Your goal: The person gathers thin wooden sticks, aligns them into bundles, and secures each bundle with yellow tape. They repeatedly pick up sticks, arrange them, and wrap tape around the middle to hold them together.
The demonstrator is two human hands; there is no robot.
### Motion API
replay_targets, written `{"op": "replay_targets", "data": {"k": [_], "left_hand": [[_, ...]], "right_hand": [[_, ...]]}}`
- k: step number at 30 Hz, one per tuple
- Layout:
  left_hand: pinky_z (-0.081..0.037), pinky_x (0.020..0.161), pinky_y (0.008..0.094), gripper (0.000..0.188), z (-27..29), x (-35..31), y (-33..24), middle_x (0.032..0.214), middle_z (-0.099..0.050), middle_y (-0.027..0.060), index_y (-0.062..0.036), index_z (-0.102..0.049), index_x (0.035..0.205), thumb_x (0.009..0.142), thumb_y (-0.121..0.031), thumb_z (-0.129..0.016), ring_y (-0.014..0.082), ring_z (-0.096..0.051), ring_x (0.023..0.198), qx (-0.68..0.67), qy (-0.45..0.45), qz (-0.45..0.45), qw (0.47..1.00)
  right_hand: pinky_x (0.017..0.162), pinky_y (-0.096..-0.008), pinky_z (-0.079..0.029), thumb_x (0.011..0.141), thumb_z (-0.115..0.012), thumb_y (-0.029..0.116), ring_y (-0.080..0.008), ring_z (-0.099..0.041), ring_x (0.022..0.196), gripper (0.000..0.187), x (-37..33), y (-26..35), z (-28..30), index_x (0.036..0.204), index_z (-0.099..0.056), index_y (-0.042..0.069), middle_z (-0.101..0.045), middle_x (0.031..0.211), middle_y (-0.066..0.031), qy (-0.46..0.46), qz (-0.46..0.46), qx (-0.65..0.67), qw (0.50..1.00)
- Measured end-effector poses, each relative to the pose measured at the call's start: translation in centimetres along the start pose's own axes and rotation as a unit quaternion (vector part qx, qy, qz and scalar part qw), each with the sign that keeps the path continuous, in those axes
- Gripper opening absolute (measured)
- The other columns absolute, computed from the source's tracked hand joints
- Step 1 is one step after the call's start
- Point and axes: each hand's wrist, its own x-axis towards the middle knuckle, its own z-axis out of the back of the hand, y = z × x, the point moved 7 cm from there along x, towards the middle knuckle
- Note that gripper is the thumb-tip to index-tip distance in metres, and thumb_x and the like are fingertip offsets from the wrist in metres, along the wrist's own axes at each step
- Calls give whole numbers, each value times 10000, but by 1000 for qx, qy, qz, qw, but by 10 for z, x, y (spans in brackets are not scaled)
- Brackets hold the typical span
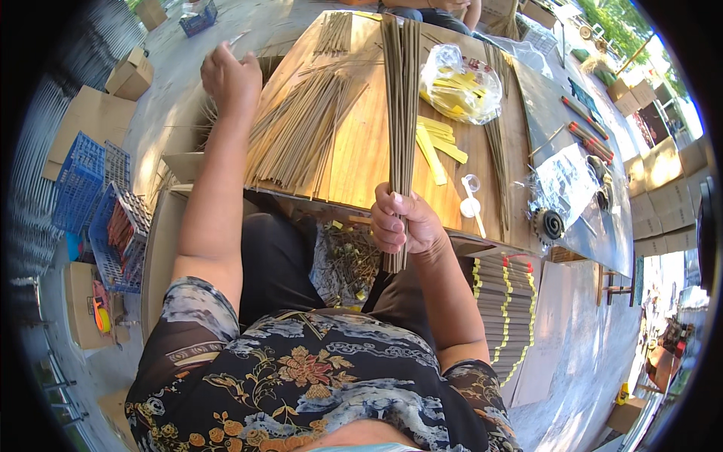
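Note:
My right hand (407,222) is wrapped round the lower part of a bundle of thin brown incense sticks (401,98), held upright in front of the table. My left hand (232,79) is raised beyond the table's left edge, above an open cardboard box. Its fingers are curled together; a small pale sliver shows by the fingertips, too blurred to name. Between my hands, a loose fan of incense sticks (301,132) lies on the wooden tabletop (361,169). Yellow paper strips (433,151) lie right of the held bundle, beside a clear plastic bag (463,87) of more strips.
A small white round-headed tool (471,207) lies near the table's front edge. Banded stick bundles (504,309) are stacked below right. On the metal side table sit red-handled tools (587,135) and a tape roll (550,224). Blue crates (94,181) stand left; another person (437,13) sits opposite.

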Motion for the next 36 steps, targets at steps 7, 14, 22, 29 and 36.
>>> {"op": "replay_targets", "data": {"k": [7,14,22,29,36], "left_hand": [[-470,754,331,394,24,-102,-124,925,-604,97,-29,-518,1034,839,-369,-559,200,-574,874,-799,466,305,229],[-418,522,213,184,6,-102,-125,665,-487,-1,-48,-488,841,823,-183,-612,83,-475,577,-794,430,377,206],[-511,712,317,234,13,-110,-119,809,-570,87,13,-519,995,831,-145,-576,185,-573,745,-769,452,386,234],[-507,762,362,194,31,-115,-118,864,-611,121,-5,-549,977,800,-73,-590,220,-602,803,-766,453,325,318],[-490,815,364,203,42,-119,-118,925,-612,133,26,-545,991,814,-72,-560,230,-604,864,-786,444,335,270]], "right_hand": [[378,-255,-380,852,-552,283,-103,-414,405,256,25,-34,-16,759,-447,70,-427,546,-2,8,-88,45,995],[800,-329,-474,815,-596,350,-225,-593,899,549,20,-12,12,1196,-405,4,-591,973,-167,-93,-10,-98,991],[708,-323,-518,783,-501,1,-231,-616,760,326,11,-7,5,1103,-462,-47,-607,877,-153,-133,-12,-122,984],[630,-283,-506,841,-554,89,-196,-602,679,248,6,-15,4,1051,-482,-22,-601,804,-111,-167,-10,-205,964],[623,-281,-503,861,-542,125,-187,-602,673,247,2,-25,8,1055,-489,-19,-606,813,-106,-144,-21,-141,979]]}}
